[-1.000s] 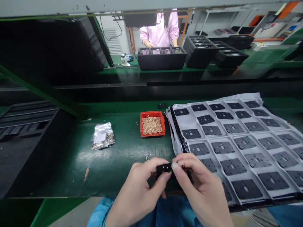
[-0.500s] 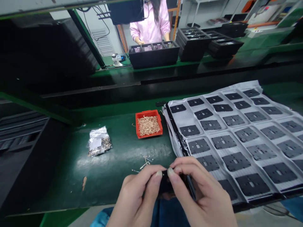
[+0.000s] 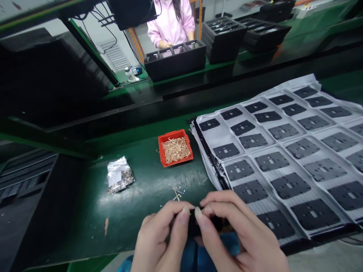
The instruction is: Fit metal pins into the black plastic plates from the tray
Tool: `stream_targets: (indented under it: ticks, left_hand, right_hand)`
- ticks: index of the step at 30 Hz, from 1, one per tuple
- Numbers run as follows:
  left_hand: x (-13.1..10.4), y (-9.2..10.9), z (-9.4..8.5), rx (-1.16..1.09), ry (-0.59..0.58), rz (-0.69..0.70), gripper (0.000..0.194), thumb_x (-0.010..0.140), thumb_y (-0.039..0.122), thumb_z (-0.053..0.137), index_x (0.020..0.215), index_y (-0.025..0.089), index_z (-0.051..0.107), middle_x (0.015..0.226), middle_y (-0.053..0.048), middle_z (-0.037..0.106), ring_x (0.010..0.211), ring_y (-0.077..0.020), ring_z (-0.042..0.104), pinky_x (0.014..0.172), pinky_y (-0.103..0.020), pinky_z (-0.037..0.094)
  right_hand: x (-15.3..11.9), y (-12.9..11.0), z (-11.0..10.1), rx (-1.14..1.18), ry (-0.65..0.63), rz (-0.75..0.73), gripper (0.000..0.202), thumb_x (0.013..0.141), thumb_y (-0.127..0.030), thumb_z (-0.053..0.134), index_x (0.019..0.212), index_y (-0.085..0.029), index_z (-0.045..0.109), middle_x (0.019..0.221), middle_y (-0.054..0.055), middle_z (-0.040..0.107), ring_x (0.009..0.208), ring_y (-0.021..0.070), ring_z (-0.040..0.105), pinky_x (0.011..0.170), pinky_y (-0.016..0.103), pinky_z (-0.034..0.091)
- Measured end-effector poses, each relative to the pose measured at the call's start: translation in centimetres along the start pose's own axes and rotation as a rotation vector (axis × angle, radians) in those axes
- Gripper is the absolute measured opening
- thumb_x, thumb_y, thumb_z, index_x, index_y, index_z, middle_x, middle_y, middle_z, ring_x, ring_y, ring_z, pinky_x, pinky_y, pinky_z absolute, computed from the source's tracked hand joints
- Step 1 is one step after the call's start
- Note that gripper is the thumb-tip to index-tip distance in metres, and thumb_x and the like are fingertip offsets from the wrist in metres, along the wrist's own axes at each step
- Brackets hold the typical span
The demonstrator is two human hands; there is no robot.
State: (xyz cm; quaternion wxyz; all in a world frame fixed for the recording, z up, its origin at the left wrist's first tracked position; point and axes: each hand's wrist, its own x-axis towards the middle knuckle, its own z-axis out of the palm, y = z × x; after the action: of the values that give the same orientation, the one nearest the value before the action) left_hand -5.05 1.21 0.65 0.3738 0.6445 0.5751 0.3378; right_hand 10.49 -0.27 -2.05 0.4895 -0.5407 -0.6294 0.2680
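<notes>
Both of my hands meet at the near edge of the bench around a small black plate [image 3: 193, 226]. Its left end is pinched between the thumb and fingers of my left hand [image 3: 167, 234]. My right hand [image 3: 238, 230] grips the other end, with both thumbs side by side on its upper edge. Fingers cover much of the plate. Just beyond the hands lie several thin loose metal pieces [image 3: 177, 193]. A red bin [image 3: 162, 154] full of small thin tan pieces [image 3: 176, 150] stands further back.
To the right, a large white partitioned tray [image 3: 249, 146] holds rows of flat black plates [image 3: 272, 160]. A clear bag of small parts [image 3: 120, 175] lies at left. Across the bench, a person in pink [image 3: 171, 24] works behind a black box [image 3: 176, 62]; black crates [image 3: 224, 37] are stacked beside it.
The camera view has tilted and shifted a little. My hands keep their grip on the black plate, with the thumbs slightly moved along its edge.
</notes>
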Motion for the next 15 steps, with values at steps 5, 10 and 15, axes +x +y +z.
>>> stream_targets:
  ticks: [5, 10, 15]
  left_hand:
    - [0.1, 0.1, 0.2, -0.049, 0.055, -0.083, 0.022, 0.097, 0.03, 0.065, 0.081, 0.025, 0.079, 0.063, 0.006, 0.076, 0.051, -0.0102, 0.07, 0.054, -0.014, 0.052]
    - [0.0, 0.5, 0.4, -0.304, 0.038, -0.307, 0.034, 0.101, 0.045, 0.063, 0.078, 0.02, 0.07, 0.058, 0.0, 0.076, 0.05, -0.0175, 0.073, 0.056, -0.023, 0.061]
    - [-0.6, 0.8, 1.0, -0.366, 0.065, -0.299, 0.041, 0.105, 0.051, 0.059, 0.077, 0.021, 0.065, 0.054, 0.001, 0.073, 0.047, -0.0156, 0.071, 0.054, -0.021, 0.06]
  right_hand:
    - [-0.4, 0.3, -0.7, -0.066, 0.015, -0.021, 0.01, 0.094, -0.016, 0.067, 0.096, -0.025, 0.068, 0.101, 0.0, 0.077, 0.081, 0.0087, 0.079, 0.075, 0.01, 0.064]
    - [-1.5, 2.6, -2.8, -0.154, 0.061, -0.117, 0.038, 0.096, -0.025, 0.068, 0.135, -0.021, 0.067, 0.126, 0.014, 0.076, 0.085, 0.0169, 0.083, 0.076, 0.018, 0.068]
    - [-1.2, 2.3, -2.8, 0.012, -0.038, -0.079, 0.012, 0.093, -0.018, 0.072, 0.101, -0.026, 0.074, 0.099, 0.003, 0.083, 0.08, 0.0162, 0.084, 0.072, 0.012, 0.066]
